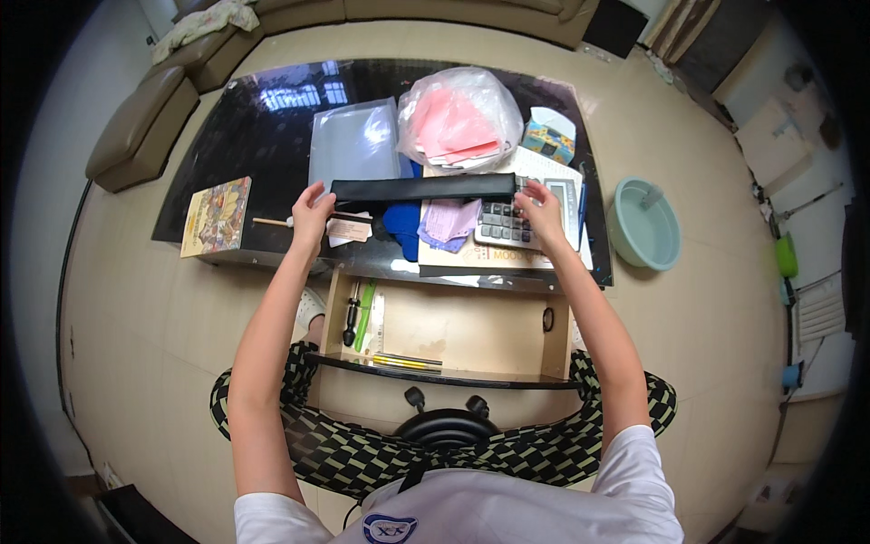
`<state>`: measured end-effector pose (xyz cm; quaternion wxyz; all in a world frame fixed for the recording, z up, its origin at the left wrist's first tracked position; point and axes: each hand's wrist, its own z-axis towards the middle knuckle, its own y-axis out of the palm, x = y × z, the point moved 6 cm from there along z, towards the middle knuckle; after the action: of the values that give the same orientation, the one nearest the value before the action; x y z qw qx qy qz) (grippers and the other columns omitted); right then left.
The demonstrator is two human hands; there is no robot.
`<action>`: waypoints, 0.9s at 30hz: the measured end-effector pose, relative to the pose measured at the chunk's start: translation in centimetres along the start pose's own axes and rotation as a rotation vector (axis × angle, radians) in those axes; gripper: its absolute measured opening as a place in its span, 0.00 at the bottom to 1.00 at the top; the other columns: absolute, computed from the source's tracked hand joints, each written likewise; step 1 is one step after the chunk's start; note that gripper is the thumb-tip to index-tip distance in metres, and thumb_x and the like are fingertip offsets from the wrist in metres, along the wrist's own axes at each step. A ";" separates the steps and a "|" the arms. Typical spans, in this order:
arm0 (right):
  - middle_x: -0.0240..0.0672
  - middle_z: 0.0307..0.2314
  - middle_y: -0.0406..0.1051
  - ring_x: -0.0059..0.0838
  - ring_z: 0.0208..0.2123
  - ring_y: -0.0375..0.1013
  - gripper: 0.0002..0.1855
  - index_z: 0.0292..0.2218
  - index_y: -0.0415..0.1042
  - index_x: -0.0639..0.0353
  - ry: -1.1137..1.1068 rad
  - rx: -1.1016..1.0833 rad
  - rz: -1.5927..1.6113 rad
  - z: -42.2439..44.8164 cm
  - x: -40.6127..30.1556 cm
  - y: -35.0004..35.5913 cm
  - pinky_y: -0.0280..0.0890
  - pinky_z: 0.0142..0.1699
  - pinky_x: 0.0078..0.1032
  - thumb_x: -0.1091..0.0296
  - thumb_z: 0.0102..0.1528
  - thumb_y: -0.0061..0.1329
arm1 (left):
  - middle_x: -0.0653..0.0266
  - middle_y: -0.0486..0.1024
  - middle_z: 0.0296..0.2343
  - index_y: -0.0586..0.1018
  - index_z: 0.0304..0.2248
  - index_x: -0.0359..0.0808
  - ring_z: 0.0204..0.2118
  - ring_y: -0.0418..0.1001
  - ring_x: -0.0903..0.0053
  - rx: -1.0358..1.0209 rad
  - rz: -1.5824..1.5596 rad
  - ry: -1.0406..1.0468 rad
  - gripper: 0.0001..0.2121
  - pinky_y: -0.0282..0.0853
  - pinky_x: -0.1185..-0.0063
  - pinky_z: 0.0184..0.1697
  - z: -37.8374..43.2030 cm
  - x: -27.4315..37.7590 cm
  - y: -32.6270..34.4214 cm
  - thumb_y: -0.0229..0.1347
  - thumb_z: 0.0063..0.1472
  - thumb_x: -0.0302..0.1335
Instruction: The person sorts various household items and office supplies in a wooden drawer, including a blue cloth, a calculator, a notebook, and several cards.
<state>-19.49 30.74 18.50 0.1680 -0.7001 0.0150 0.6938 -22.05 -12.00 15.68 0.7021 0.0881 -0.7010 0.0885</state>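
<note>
A long, flat black strip [425,188], perhaps a folded case or belt, is stretched level between my two hands above the table. My left hand [311,216] pinches its left end, and my right hand [542,209] has the other end between thumb and fingers. Behind and beneath the right hand lies a calculator [503,225], partly hidden. Purple paper slips [447,221] and a dark blue cloth-like piece [401,223] show just below the strip. Close to my left hand are some cards [349,230] and a thin wooden stick [270,222].
An open drawer [462,319] juts toward me, holding a screwdriver [351,314], a green-handled tool [365,316], a ruler and pencils [408,362]. On the black table [272,149] stand a plastic bag of pink papers [455,122], a clear folder [355,139], a small box [550,136] and a book [217,216]. A basin [644,224] sits right.
</note>
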 end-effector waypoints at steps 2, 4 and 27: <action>0.40 0.35 0.69 0.25 0.32 0.70 0.19 0.41 0.66 0.66 -0.128 0.083 -0.149 -0.7 -0.1 -0.1 0.64 0.37 0.21 0.70 0.47 0.50 | 0.64 0.73 0.34 0.69 0.43 0.32 0.35 0.70 0.83 0.067 0.134 0.160 0.15 0.65 0.85 0.39 -0.8 0.4 -0.9 0.52 0.55 0.25; 0.37 0.33 0.69 0.23 0.30 0.69 0.15 0.38 0.67 0.65 -0.210 0.117 -0.196 -3.1 -1.0 -0.5 0.64 0.35 0.20 0.70 0.48 0.49 | 0.64 0.73 0.32 0.70 0.41 0.31 0.34 0.70 0.85 0.090 0.236 0.289 0.14 0.65 0.85 0.37 -3.7 2.2 -0.6 0.52 0.55 0.25; 0.32 0.20 0.66 0.22 0.22 0.65 0.06 0.29 0.67 0.63 0.610 -0.453 -0.049 -22.0 23.9 26.9 0.61 0.27 0.18 0.72 0.47 0.45 | 0.48 0.67 0.39 0.62 0.40 0.26 0.41 0.70 0.63 -0.409 1.495 -0.316 0.25 0.68 0.75 0.41 -14.9 -21.2 0.2 0.57 0.45 0.31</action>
<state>-4.15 4.82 -11.07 0.0135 -0.8941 -0.1061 0.4349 -7.73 -8.15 -5.58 0.3510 -0.5257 -0.6682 0.3925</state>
